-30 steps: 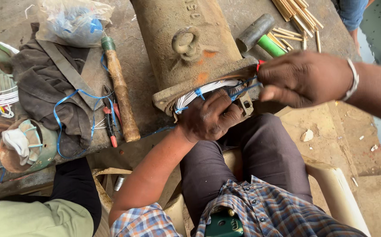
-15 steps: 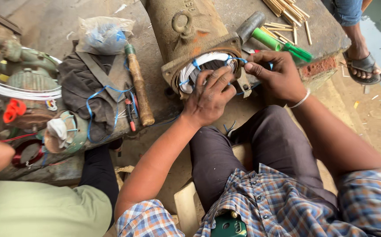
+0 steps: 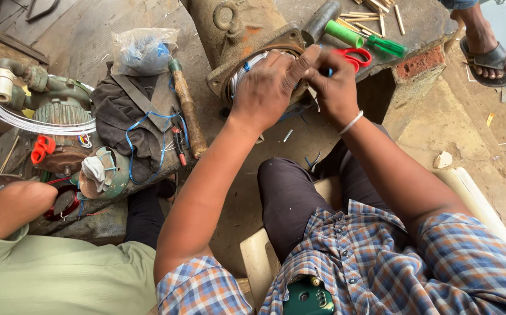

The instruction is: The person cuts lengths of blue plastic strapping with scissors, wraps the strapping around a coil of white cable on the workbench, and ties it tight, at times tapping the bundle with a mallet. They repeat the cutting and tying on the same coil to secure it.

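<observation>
— What have the hands got?

— From my feed, my left hand (image 3: 267,87) lies curled over the open end of the rusty motor housing (image 3: 247,29), fingers bent down onto the winding wires (image 3: 246,65), pressing rather than clasping; I cannot tell whether it pinches any strand. My right hand (image 3: 336,87) is closed beside it, the two touching at the fingertips. Just past its knuckles sit the red scissor handles (image 3: 355,57), but I cannot tell whether those fingers are through them or only against them.

— And where is the housing?

— It lies on the concrete slab (image 3: 89,35) straight ahead of my knees, open end facing me, white and blue wire looped inside the rim.

— Around it?

— Right of the housing I see a green-handled screwdriver (image 3: 370,41) and a scatter of wooden sticks (image 3: 375,14). Left of it, a wooden-handled tool (image 3: 187,111) rests against a dark cloth (image 3: 127,122) with a blue cord across it, a clear plastic bag (image 3: 142,49) behind. Far left stands a green pump (image 3: 60,116) wrapped in white wire. Another person's arm in a pale green sleeve (image 3: 60,268) fills the lower left, and a sandalled foot (image 3: 489,49) stands at the upper right.
</observation>
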A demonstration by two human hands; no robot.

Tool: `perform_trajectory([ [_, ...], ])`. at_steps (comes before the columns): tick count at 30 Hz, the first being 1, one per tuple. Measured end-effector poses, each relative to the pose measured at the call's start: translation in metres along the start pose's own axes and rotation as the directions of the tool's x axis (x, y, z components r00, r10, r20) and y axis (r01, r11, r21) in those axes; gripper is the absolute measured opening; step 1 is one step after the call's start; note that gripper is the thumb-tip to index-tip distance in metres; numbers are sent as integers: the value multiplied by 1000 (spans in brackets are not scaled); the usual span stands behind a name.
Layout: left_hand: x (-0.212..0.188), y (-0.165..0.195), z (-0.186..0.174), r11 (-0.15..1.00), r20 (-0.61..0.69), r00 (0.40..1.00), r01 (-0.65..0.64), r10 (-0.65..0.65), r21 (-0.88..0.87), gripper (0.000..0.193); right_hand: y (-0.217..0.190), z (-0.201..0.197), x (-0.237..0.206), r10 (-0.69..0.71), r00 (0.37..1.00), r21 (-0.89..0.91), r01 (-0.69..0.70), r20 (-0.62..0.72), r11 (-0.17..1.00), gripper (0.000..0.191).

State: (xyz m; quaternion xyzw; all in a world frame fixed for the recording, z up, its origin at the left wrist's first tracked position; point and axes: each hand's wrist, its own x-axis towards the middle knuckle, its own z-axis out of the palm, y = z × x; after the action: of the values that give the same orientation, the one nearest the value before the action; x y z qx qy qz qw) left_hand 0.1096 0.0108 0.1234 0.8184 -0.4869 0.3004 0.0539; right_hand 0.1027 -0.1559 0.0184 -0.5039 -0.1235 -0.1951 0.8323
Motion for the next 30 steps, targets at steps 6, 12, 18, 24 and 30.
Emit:
perform_trajectory([
  [6,-1,-5,12,997,-68,997,20,-25,-73,62,2,14,2,-140,985,-238,113,-99,965,14],
  [12,-3,0,3,997,-164,986,31,-41,-64,43,-11,12,-10,-272,956,-478,289,107,830,10],
  [18,-16,29,-12,948,138,972,146,-190,281,22,-26,9,-10,-267,943,-527,333,198,782,12],
  [24,-18,29,-16,901,-42,998,-25,48,433,24,-40,9,-11,-207,944,-538,318,256,781,12],
  [30,-22,33,15,869,152,894,446,-421,-215,10,-55,3,-9,-275,847,-676,529,454,513,16],
])
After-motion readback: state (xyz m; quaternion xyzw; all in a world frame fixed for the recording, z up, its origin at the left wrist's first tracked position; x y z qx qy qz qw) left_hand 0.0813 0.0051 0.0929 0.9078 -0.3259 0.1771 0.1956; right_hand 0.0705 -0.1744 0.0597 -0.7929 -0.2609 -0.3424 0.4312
